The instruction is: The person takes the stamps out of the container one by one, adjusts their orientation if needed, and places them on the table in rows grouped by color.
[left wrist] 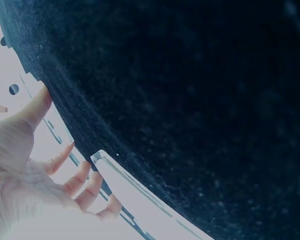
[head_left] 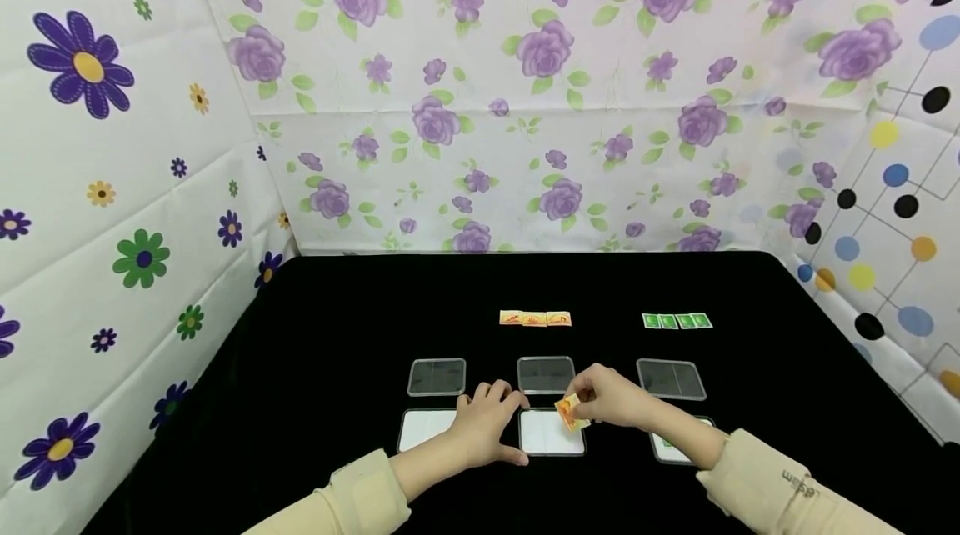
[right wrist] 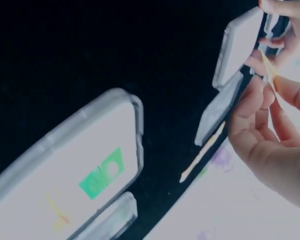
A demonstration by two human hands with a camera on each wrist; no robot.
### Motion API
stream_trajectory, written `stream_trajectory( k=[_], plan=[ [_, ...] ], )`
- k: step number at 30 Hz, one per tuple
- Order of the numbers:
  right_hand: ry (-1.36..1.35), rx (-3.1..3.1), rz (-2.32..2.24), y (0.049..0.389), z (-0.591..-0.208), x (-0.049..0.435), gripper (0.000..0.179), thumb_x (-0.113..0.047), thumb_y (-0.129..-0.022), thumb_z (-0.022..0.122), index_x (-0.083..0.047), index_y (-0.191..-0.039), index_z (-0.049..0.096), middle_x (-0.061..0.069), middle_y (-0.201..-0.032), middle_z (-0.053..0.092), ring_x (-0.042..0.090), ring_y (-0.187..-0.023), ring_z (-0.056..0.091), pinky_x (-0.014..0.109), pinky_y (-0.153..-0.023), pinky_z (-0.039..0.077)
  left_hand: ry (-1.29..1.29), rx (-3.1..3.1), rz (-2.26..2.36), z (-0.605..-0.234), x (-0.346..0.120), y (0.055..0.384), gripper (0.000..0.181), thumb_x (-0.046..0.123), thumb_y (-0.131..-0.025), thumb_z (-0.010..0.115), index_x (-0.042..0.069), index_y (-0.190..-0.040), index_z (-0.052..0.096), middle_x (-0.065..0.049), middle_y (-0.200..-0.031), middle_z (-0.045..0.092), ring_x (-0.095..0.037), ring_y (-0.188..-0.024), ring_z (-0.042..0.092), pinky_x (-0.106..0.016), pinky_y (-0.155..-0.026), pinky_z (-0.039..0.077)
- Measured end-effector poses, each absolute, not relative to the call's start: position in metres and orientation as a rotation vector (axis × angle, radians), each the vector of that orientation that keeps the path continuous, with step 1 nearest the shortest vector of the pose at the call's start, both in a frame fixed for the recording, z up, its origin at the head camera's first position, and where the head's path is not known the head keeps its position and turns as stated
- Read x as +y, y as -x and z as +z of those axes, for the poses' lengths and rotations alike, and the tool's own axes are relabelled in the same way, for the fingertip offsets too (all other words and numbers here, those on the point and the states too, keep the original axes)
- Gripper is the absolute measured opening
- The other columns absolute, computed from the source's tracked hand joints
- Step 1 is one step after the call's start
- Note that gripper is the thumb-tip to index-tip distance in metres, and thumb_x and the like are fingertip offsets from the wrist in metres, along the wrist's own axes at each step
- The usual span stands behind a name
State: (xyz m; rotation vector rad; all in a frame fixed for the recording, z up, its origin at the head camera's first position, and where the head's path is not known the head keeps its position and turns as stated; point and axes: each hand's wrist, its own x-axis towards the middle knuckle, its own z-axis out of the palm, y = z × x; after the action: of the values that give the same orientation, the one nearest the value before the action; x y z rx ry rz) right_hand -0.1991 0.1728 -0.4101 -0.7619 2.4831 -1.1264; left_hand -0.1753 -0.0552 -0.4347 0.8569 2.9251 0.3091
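Observation:
My right hand [head_left: 611,396] pinches a small orange-and-yellow card [head_left: 572,412] between thumb and fingers, over the right part of the middle white box [head_left: 547,432]. The card shows nearly edge-on in the right wrist view. My left hand [head_left: 486,425] is spread at the left side of that same box, thumb near its front corner and index finger near its back corner. Behind the box lies a clear lid [head_left: 546,375]. At the right, partly under my right forearm, another white box [right wrist: 110,135] holds a green card [right wrist: 104,173] and a faint yellowish piece.
A third white box [head_left: 424,428] stands at the left, partly behind my left hand. Clear lids [head_left: 437,377] [head_left: 671,379] lie behind the outer boxes. Farther back are a row of orange cards [head_left: 535,319] and a row of green cards [head_left: 677,321] on the black cloth.

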Motion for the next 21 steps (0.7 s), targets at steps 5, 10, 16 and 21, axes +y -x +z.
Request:
stream_trajectory(
  k=[5,10,16,21],
  plan=[
    [0.819,2.503,-1.180,0.205,-0.399,0.178,0.010,-0.001,-0.084,0.065,0.004,-0.092,0.068,0.005,-0.065,0.060,0.013,-0.053,0.056,0.026,-0.053,0.051,-0.857,2.920,0.313,-0.437,-0.056,0.177,0.069,0.050,-0.065,0.080,0.020,-0.121,0.054,-0.008,-0.127,0.050,-0.028,-0.114,0.047,-0.050,-0.082,0.043],
    [0.876,2.531,-1.167,0.210,-0.393,0.180,0.009,0.001,-0.086,0.062,0.003,-0.094,0.064,0.004,-0.072,0.059,0.026,-0.061,0.061,0.022,-0.057,0.050,-0.858,2.913,0.323,-0.438,-0.056,0.177,0.069,0.049,-0.065,0.080,0.020,-0.121,0.054,-0.008,-0.127,0.050,-0.028,-0.114,0.047,-0.050,-0.082,0.042],
    [0.858,2.564,-1.138,0.216,-0.383,0.180,0.008,0.001,-0.088,0.059,0.001,-0.095,0.063,0.004,-0.076,0.060,0.016,-0.057,0.055,0.022,-0.054,0.047,-0.854,2.912,0.333,-0.437,-0.056,0.177,0.069,0.049,-0.065,0.080,0.020,-0.122,0.053,-0.007,-0.127,0.049,-0.027,-0.114,0.046,-0.049,-0.083,0.042],
    [0.835,2.575,-1.132,0.219,-0.378,0.182,0.009,-0.002,-0.089,0.058,0.001,-0.095,0.065,0.005,-0.075,0.062,0.010,-0.058,0.053,0.025,-0.055,0.048,-0.855,2.912,0.321,-0.437,-0.055,0.178,0.069,0.050,-0.065,0.080,0.020,-0.122,0.053,-0.007,-0.127,0.050,-0.027,-0.113,0.046,-0.049,-0.083,0.042]
  ],
)
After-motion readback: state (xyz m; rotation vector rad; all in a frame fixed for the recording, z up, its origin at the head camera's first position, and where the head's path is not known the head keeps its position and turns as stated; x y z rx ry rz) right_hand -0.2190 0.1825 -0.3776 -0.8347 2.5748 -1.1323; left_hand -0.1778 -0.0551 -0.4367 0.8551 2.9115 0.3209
